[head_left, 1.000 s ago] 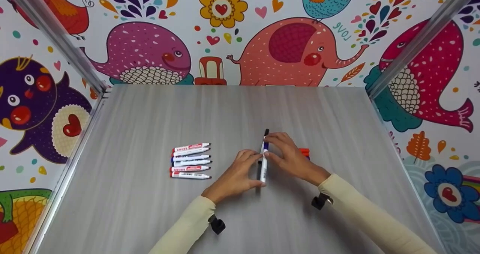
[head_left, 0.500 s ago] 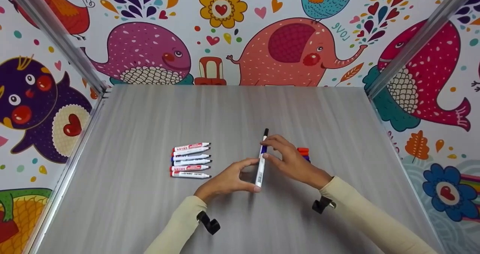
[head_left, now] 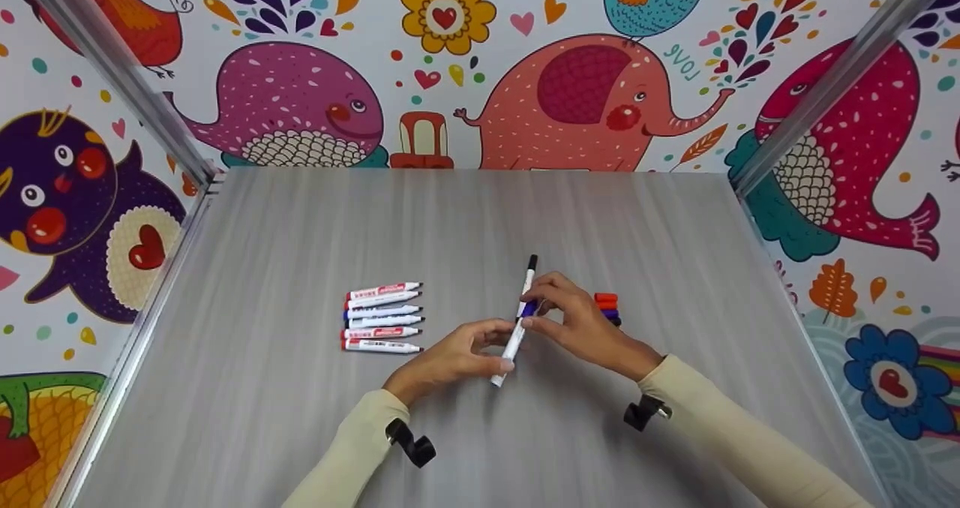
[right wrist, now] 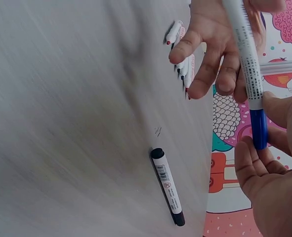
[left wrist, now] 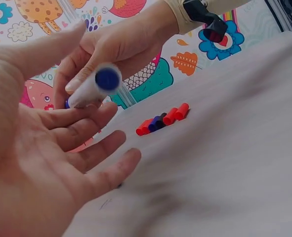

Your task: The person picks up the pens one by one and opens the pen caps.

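A white marker with a blue cap point(right wrist: 259, 128) is held slanting above the table. My right hand point(head_left: 581, 320) pinches it at the cap between thumb and fingers. My left hand point(head_left: 450, 358) is beside the marker's near end, its fingers spread and its thumb raised. In the left wrist view the marker's blue-centred end point(left wrist: 108, 79) points at the camera, close above the left index finger; whether they touch I cannot tell. Beyond the hands a black-capped marker point(right wrist: 166, 182) lies on the table, partly hidden in the head view.
Several uncapped markers point(head_left: 382, 333) lie in a row at the left, tips pointing right. A row of loose red, blue and black caps point(left wrist: 161, 119) sits to the right, partly behind the right hand in the head view. Small ink strokes point(right wrist: 158, 132) mark the grey table point(head_left: 300, 223).
The blue-capped marker's near end has swung left, so it slants more. My left hand has drawn back slightly to the left. My right hand has come slightly nearer.
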The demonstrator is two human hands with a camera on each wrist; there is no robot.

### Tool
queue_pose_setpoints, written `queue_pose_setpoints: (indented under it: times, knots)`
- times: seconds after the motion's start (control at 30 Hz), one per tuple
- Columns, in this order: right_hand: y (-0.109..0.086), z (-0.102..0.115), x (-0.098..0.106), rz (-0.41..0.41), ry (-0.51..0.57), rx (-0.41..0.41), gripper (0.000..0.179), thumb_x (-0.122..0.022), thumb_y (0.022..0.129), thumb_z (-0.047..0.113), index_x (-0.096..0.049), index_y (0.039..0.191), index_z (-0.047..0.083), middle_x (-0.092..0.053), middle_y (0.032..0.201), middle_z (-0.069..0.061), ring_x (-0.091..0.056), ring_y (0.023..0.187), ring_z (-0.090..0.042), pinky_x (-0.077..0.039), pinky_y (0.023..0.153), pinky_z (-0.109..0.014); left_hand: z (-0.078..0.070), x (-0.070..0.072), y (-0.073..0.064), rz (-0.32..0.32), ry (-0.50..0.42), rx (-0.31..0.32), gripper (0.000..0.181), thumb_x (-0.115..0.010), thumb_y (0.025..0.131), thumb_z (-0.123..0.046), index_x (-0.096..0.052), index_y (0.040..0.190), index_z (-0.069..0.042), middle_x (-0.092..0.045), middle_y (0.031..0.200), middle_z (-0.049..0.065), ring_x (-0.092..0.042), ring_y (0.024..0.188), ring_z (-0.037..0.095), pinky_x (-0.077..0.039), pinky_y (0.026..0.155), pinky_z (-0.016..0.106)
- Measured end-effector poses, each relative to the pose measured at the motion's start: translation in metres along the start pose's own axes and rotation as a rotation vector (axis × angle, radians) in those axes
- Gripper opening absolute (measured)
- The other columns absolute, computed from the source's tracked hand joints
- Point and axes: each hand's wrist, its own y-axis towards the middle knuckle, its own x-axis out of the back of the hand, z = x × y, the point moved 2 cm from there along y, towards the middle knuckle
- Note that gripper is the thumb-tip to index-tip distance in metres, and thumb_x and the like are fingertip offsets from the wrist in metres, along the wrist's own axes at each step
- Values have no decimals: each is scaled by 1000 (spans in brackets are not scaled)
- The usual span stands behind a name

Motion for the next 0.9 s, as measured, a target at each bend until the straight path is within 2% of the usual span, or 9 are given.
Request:
queue_pose_setpoints:
  times: [0.1, 0.2, 0.3, 0.53, 0.73, 0.9]
  knots:
    - [-1, 1, -1, -10, -8, 3, 25, -83, 100, 17, -76, 123, 8, -63, 124, -7, -69, 101, -24, -61, 92, -38, 0, 1, 1, -20, 14, -9, 64, -77, 101, -26, -57, 151, 8, -67, 143, 30, -60, 137, 42, -53, 104, 34]
    - [-3, 0, -3, -7, -8, -1, 25, -83, 100, 16, -76, 121, 6, -63, 122, -7, -68, 98, -23, -61, 91, -37, 0, 2, 3, -28, 40, -19, 56, -74, 103, -21, -59, 147, 11, -69, 137, 33, -67, 127, 33, -54, 100, 32]
    - [-5, 0, -4, 2, -18, 0, 23, -82, 100, 15, -77, 121, 6, -63, 121, -6, -68, 98, -22, -60, 90, -36, 0, 3, 5, -29, 82, -17, 50, -73, 104, -19, -62, 143, 11, -72, 131, 31, -69, 119, 24, -54, 98, 30]
    - [-10, 0, -7, 9, -51, 24, 13, -77, 103, 8, -77, 116, 8, -64, 118, -4, -68, 99, -18, -60, 90, -31, -2, 3, 8, -56, 196, 17, 39, -74, 104, -17, -69, 130, 11, -75, 114, 7, -67, 109, 22, -54, 93, 30]
    - [-13, 1, -7, 24, -54, 40, 13, -79, 102, 7, -76, 114, 8, -64, 114, -4, -66, 94, -16, -60, 85, -30, -8, 3, 10, -67, 277, 62, 34, -75, 103, -15, -72, 126, 10, -73, 106, 0, -66, 98, 13, -54, 86, 27]
    - [-16, 1, -7, 36, -50, 29, 13, -80, 101, 8, -76, 113, 9, -64, 112, -3, -65, 91, -15, -61, 84, -31, -15, 3, 13, -56, 345, 97, 31, -76, 102, -15, -74, 123, 9, -74, 100, -1, -65, 90, 9, -53, 80, 26]
